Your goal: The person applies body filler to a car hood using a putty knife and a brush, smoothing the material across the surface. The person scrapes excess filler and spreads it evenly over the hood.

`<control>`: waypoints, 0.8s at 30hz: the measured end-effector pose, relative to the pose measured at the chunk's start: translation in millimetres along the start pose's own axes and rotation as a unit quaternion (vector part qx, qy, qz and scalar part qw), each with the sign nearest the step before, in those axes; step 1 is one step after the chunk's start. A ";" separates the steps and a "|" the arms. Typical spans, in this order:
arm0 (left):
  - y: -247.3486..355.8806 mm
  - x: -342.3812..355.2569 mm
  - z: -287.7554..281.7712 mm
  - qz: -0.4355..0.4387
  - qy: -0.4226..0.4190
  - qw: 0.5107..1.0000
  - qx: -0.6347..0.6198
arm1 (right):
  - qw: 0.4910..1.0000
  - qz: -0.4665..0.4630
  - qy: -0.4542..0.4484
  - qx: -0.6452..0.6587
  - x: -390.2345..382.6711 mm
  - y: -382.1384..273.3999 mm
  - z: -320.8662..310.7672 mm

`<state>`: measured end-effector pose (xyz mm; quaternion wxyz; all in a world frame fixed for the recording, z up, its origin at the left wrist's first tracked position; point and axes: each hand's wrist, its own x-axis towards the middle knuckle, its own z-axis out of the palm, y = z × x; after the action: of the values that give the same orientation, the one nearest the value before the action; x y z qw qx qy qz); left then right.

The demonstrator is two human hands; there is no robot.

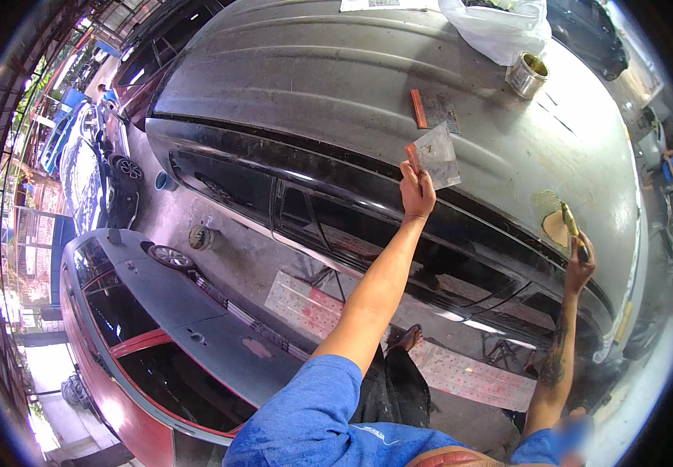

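My left hand [418, 191] is closed on the red-orange grip of a putty spreader [439, 159], its wide thin blade raised over the near edge of the car roof [305, 58]. My right hand [580, 268] grips a slim yellowish brush [570, 221] with a dark handle, its tip down at the roof. Beneath and beside that tip lies a tan patch [556, 229], with a wet, yellowish smear [546, 201] just beyond. A second putty spreader [436, 110] with a red-orange edge rests flat on the roof past my left hand.
An open metal can [527, 76] stands on the roof beside a white plastic bag [500, 31]. I am on a perforated, paint-spotted plank [469, 375] along the car's side. Behind at left sits a red and grey car [196, 335]; a bucket [165, 181] is on the floor.
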<state>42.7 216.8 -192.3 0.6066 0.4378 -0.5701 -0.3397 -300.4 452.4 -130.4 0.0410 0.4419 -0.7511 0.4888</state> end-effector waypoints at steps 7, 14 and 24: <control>-1.5 1.4 -0.7 -0.002 -0.019 1.000 0.016 | 0.992 0.098 0.061 0.044 4.5 3.6 -0.3; 2.9 1.2 -2.1 0.006 -0.020 1.000 0.004 | 0.989 0.095 0.085 0.071 5.5 2.0 4.8; 3.8 8.4 -3.4 -0.001 0.027 0.988 0.153 | 0.968 0.184 0.127 0.115 -12.7 -20.9 13.5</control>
<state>46.7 211.0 -185.4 0.5476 0.5349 -0.5982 -0.2370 -273.0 447.1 -129.1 -0.0063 0.2320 -0.7468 0.6233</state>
